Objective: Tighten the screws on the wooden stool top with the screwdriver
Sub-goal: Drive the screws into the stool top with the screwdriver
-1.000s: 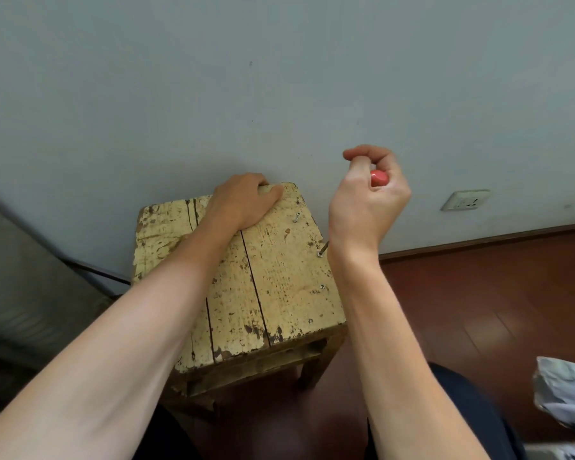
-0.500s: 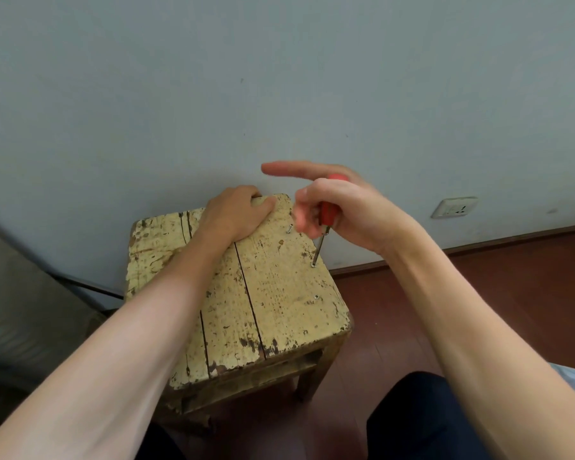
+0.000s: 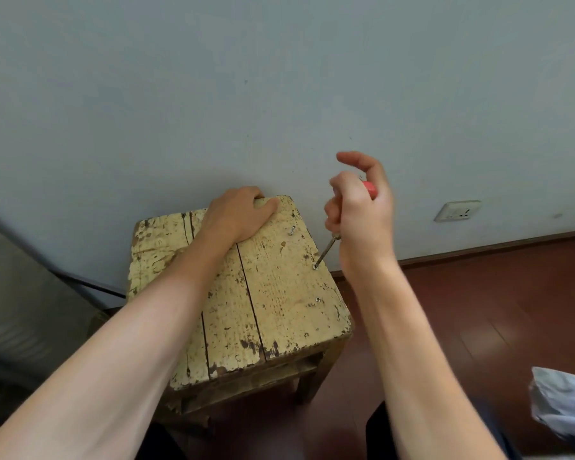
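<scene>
Person steadying a worn wooden stool top point(image 3: 279, 293) while working a screw.
The left hand point(image 3: 239, 214) curls over the stool top's far edge, gripping it. The right hand point(image 3: 359, 207), above its right edge, grips a red-handled screwdriver point(image 3: 326, 250), its tip set on the middle screw point(image 3: 315, 267). Another screw point(image 3: 291, 230) stands farther back, and a third screw point(image 3: 318, 299) sits nearer.

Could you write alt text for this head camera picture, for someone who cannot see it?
A person's right hand grips a red-handled screwdriver, its tip on the middle screw of three along the right edge of a yellow-painted wooden stool. The left hand grips the stool's far edge. The far screw sticks up; a grey wall stands behind.
</scene>
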Motion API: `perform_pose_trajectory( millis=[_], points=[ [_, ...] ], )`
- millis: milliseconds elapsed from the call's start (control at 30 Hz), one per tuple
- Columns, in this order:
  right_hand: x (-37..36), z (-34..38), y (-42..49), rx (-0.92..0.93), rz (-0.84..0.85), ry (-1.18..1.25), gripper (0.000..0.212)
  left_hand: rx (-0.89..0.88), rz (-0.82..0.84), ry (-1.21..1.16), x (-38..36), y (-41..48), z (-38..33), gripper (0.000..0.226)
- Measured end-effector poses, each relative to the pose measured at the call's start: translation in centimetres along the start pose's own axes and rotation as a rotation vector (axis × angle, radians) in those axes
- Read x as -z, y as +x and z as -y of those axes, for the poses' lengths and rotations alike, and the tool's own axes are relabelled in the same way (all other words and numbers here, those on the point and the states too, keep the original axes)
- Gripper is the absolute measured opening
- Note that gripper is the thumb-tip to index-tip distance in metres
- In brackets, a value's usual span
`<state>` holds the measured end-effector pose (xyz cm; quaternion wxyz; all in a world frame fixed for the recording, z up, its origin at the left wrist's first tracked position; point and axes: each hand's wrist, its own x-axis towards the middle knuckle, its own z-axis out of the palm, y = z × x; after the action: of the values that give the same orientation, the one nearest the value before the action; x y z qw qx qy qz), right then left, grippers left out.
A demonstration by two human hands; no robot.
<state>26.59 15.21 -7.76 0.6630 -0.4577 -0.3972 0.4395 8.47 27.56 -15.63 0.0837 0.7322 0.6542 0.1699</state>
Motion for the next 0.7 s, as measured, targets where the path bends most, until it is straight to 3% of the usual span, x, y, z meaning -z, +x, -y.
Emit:
perform_pose_trajectory(
  millis=[100, 167, 233, 300, 400, 600, 700],
  points=[
    [2.9, 1.0, 2.4, -0.025, 0.456, -0.199, 0.058, 0.000, -0.009, 0.003, 0.1, -0.1, 0.0, 0.058],
    [3.8, 1.8, 3.5, 0.030, 0.769, -0.360, 0.059, 0.010, -0.014, -0.007, 0.2, -0.2, -0.1, 0.058],
    [3.8, 2.2, 3.9, 0.015, 0.911, -0.328, 0.053, 0.015, -0.001, -0.003, 0.3, -0.3, -0.2, 0.059],
    [3.1, 1.8, 3.5, -0.034, 0.905, -0.198, 0.041, 0.015, 0.003, 0.003, 0.3, -0.3, -0.3, 0.057],
    [1.6, 0.7, 2.4, -0.018, 0.676, -0.078, 0.031, 0.018, -0.007, -0.005, 0.2, -0.2, -0.1, 0.055],
    [-1.7, -0.7, -1.1, 0.207, -0.224, -0.051, 0.035, 0.005, 0.010, -0.003, 0.0, 0.1, 0.0, 0.060],
    [-2.4, -0.8, -1.5, 0.201, -0.359, -0.040, 0.035, 0.008, 0.016, -0.002, -0.1, 0.0, 0.1, 0.060]
  ],
)
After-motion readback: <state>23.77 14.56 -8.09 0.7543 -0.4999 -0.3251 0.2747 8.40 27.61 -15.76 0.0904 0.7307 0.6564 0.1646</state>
